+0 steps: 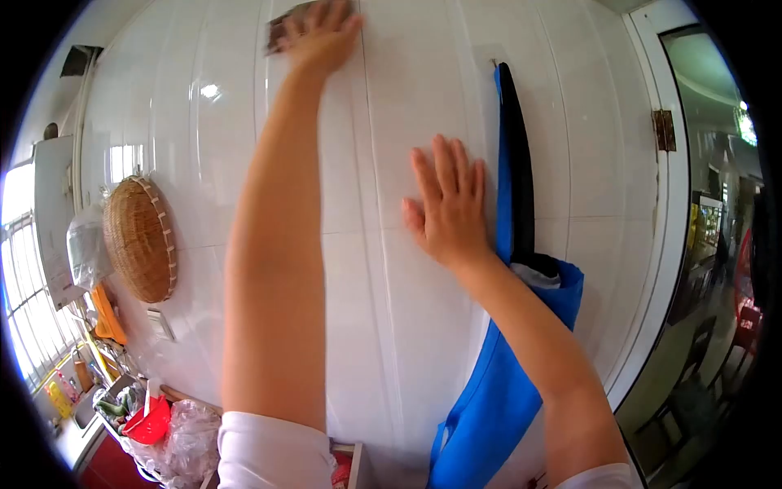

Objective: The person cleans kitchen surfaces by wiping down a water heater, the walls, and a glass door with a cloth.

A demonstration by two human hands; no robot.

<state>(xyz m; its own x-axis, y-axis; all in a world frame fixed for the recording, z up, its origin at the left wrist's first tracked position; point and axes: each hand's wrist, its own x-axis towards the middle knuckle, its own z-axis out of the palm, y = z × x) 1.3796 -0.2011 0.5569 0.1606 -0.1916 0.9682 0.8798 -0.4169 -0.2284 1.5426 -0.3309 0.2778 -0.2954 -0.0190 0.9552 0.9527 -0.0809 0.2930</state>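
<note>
High on the white tiled wall (407, 98), my left hand (322, 41) presses a dark brownish cloth (279, 34) flat against the tiles, its fingers spread over it. Lower and to the right, my right hand (452, 204) lies against the wall with its fingers apart and nothing in it. Just right of that hand hangs a blue and black apron-like cloth (489, 407) from a small hook, and my right forearm crosses in front of it.
A woven basket (140, 240) and a plastic bag (88, 248) hang on the left. Below them are a red container (148, 422) and crumpled clear plastic (193, 436). A white door frame (643, 326) and glass stand at the right.
</note>
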